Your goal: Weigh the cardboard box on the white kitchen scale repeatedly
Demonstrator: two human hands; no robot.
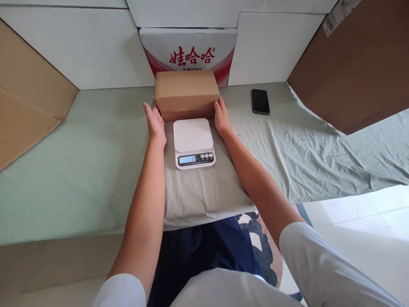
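matt cardboard box [186, 94], glossy plastic scale [193, 143]

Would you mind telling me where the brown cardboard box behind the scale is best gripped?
Probably by its two short ends, one palm from each side, as the left hand and right hand sit now: the cardboard box lies closed, long side facing the person, without handles.
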